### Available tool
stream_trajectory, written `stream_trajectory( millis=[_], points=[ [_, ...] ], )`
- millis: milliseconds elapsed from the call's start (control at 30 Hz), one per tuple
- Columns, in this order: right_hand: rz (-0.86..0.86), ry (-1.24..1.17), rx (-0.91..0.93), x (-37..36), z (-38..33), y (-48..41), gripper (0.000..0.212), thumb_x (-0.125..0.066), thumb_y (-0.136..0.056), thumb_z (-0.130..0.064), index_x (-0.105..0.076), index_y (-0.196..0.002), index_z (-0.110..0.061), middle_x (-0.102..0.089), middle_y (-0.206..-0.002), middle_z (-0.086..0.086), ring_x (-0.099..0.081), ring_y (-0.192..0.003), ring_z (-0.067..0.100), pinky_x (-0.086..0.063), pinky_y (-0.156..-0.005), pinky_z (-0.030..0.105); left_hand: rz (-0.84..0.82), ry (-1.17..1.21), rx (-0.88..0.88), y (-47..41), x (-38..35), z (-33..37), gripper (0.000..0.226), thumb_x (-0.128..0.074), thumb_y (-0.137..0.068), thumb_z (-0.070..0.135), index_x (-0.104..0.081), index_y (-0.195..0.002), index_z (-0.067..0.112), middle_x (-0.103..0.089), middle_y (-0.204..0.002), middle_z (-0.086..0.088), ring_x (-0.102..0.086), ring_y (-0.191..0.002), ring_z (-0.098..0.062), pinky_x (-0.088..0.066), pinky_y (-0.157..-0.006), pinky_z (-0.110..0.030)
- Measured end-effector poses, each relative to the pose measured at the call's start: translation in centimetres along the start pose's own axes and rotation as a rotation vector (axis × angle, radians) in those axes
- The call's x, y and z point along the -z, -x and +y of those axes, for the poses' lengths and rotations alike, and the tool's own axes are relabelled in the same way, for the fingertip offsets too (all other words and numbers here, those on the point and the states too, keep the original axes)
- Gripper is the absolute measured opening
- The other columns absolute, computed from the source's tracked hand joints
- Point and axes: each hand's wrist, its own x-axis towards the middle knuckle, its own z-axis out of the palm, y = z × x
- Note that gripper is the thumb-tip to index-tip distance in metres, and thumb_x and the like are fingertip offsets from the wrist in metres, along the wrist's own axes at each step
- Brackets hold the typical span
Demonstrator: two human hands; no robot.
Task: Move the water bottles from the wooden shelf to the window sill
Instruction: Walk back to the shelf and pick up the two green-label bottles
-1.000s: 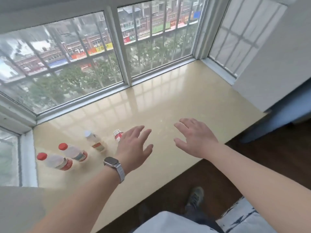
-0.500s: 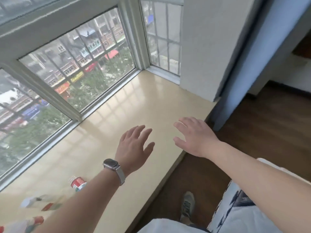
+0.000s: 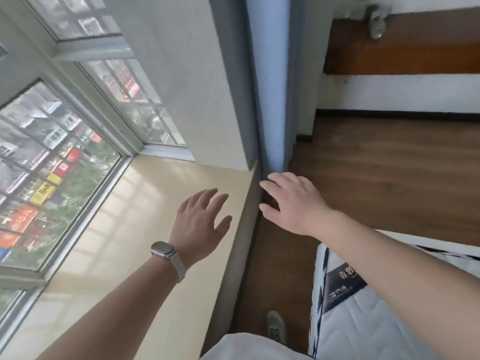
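Head camera, tilted: no water bottle can be made out for certain. The only candidate is a small pale thing [image 3: 378, 22] at the top right, standing on a brown wooden ledge [image 3: 405, 50], and it is too blurred to name. The window sill [image 3: 140, 203] is a glossy cream surface that mirrors the panes of the window [image 3: 52, 178] along its far side. The left hand [image 3: 200, 219], with a watch [image 3: 163, 249] on its wrist, hovers over the front part of the sill, fingers spread wide, holding nothing. The right hand [image 3: 293, 203] hangs over the floor [image 3: 389, 165] just past the sill's corner, close to the foot of a blue curtain [image 3: 272, 87], fingers loose and apart, also holding nothing. A pale grey wall [image 3: 187, 74] meets the sill's end beside the curtain. The floor is dark brown wood planks. A white quilted mattress [image 3: 363, 320] with a dark label lies at lower right, and a shoe [image 3: 275, 324] shows on the floor beside it
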Motion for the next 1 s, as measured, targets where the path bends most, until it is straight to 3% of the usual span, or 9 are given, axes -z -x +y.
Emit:
stream_trajectory(
  millis=[233, 367, 533, 833, 1000],
  points=[
    [0.051, -0.018, -0.215, 1.1, 5.0, 2.7, 0.069, -0.029, -0.085, -0.061, -0.056, -0.131, -0.018, -0.055, -0.132, 0.005, -0.049, -0.121, 0.031, -0.036, -0.1, 0.043, 0.005, -0.014, -0.213, -6.4, -0.6, 3.7, 0.053, -0.041, -0.091, 0.05, -0.058, -0.132, 0.02, -0.058, -0.138, -0.01, -0.052, -0.127, -0.035, -0.041, -0.104, -0.049],
    [0.082, 0.029, -0.304, 1.8, 7.0, 3.1, 0.054, -0.048, -0.091, -0.054, -0.055, -0.132, -0.02, -0.053, -0.133, 0.002, -0.046, -0.123, 0.027, -0.031, -0.099, 0.039, -0.015, -0.011, -0.313, -9.8, -1.2, 5.0, 0.056, -0.04, -0.092, 0.051, -0.058, -0.133, 0.019, -0.057, -0.14, -0.01, -0.05, -0.129, -0.035, -0.039, -0.106, -0.05],
    [0.138, 0.048, -0.387, 2.7, 9.3, 1.5, 0.051, -0.056, -0.089, -0.049, -0.06, -0.129, -0.017, -0.057, -0.133, 0.004, -0.05, -0.122, 0.03, -0.035, -0.096, 0.041, 0.017, 0.044, -0.387, -15.5, -2.7, 5.3, 0.053, -0.043, -0.092, 0.05, -0.059, -0.131, 0.018, -0.059, -0.137, -0.01, -0.053, -0.127, -0.035, -0.041, -0.104, -0.051],
    [0.021, 0.188, -0.497, 4.5, 12.7, -6.7, 0.057, -0.037, -0.092, -0.057, -0.05, -0.137, -0.024, -0.048, -0.141, -0.001, -0.041, -0.13, 0.023, -0.031, -0.1, 0.041, 0.036, 0.102, -0.512, -26.8, -4.9, 3.1, 0.051, -0.045, -0.093, 0.049, -0.059, -0.132, 0.018, -0.059, -0.137, -0.012, -0.053, -0.127, -0.036, -0.041, -0.105, -0.054],
    [0.016, 0.235, -0.524, 5.4, 14.2, -12.1, 0.055, -0.04, -0.094, -0.055, -0.049, -0.138, -0.024, -0.048, -0.141, 0.0, -0.04, -0.131, 0.024, -0.031, -0.103, 0.041, 0.062, 0.116, -0.582, -32.0, -5.9, 1.9, 0.045, -0.056, -0.094, 0.043, -0.059, -0.132, 0.018, -0.058, -0.138, -0.011, -0.051, -0.129, -0.035, -0.04, -0.104, -0.054]
  ],
)
